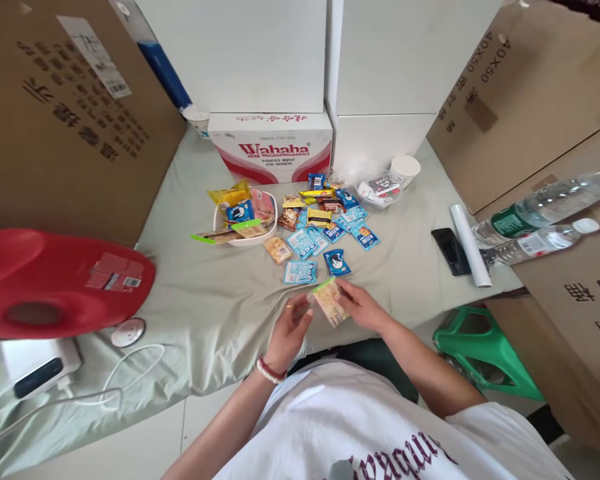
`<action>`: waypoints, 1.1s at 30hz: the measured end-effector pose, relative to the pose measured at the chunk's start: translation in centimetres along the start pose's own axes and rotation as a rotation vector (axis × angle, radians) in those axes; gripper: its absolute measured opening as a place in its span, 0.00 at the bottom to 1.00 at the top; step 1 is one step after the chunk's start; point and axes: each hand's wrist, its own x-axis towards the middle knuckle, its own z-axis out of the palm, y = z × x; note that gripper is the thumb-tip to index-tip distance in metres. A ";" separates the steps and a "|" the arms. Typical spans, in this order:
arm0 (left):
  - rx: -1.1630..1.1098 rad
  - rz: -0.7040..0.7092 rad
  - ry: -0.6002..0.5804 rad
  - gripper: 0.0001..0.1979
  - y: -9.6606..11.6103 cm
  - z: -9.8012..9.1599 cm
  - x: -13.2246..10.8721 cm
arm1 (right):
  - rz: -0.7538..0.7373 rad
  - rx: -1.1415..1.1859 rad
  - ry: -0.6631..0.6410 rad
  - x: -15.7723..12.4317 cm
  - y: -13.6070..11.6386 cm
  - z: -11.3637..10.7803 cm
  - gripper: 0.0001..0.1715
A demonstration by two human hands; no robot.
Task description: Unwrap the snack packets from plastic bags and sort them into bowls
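Observation:
Near the table's front edge, my right hand (363,305) grips the right side of a small clear snack packet (331,303) with a green top strip. My left hand (289,330) is at the packet's left side, its fingers curled near the upper left corner; whether they pinch it is too small to tell. Just beyond lie a light blue packet (300,272), a dark blue packet (337,263) and a tan packet (278,250). Farther back, several blue, yellow and brown packets are heaped beside a white basket (246,239) that holds more snacks.
A Wahaba box (275,148) stands at the back, with a clear bowl (380,190) and paper cup (405,171) to its right. A red jug (65,283) is at left. A phone (451,251), white roll (471,245) and bottles (535,247) lie at right.

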 end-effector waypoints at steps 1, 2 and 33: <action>0.122 0.046 0.057 0.22 -0.4 -0.8 -0.4 | 0.025 -0.006 0.032 0.5 0.5 -2.1 0.26; 0.241 0.094 0.110 0.21 -0.8 -1.8 -0.9 | 0.068 -0.001 0.082 1.4 1.1 -4.5 0.28; 0.824 0.551 0.339 0.14 -3.5 -7.3 -4.4 | 0.116 -0.812 0.154 27.2 -0.2 -10.2 0.14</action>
